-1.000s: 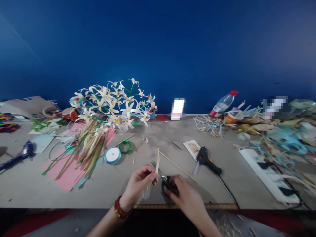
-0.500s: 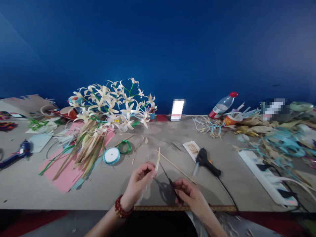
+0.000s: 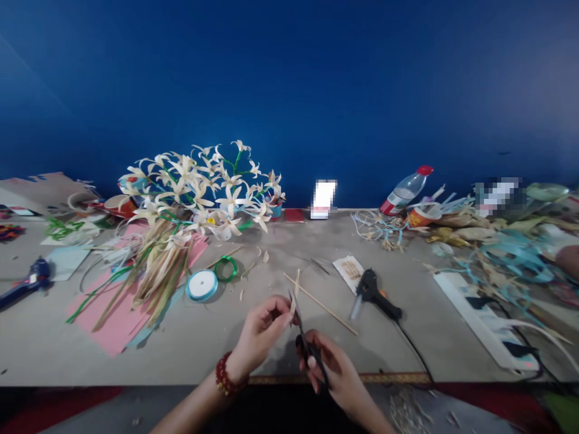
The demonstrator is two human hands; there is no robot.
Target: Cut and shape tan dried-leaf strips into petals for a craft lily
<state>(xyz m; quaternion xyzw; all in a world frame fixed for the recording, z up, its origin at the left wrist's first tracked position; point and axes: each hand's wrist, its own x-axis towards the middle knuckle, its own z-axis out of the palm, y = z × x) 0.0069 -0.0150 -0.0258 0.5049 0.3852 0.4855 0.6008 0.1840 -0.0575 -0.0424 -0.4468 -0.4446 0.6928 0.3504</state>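
Note:
My left hand point(image 3: 268, 323), with a red bead bracelet point(image 3: 227, 374) at the wrist, pinches a pale, narrow husk-like strip point(image 3: 297, 283) that points up and away. In my right hand point(image 3: 329, 360) is a pair of scissors point(image 3: 308, 349) with black handles. Their blades are parted and lie against the strip, close to my left fingertips. Just beyond, a thin wooden stick point(image 3: 328, 308) lies slantwise on the table. A white spool of blue ribbon point(image 3: 201, 285) and a green tape roll point(image 3: 225, 269) lie left of my hands.
A black glue gun point(image 3: 380, 295) rests on the right, its cord running to the front edge beside a power strip point(image 3: 482, 325). White handmade flowers point(image 3: 194, 187) stand back left, above dried husks point(image 3: 163, 271) on pink paper point(image 3: 108, 313). A plastic bottle point(image 3: 404, 191) leans at the wall.
My right hand has brought the scissors up and left to the strip, and the blades have opened. The left hand has shifted slightly right. At the far right edge a blurred rounded shape has appeared.

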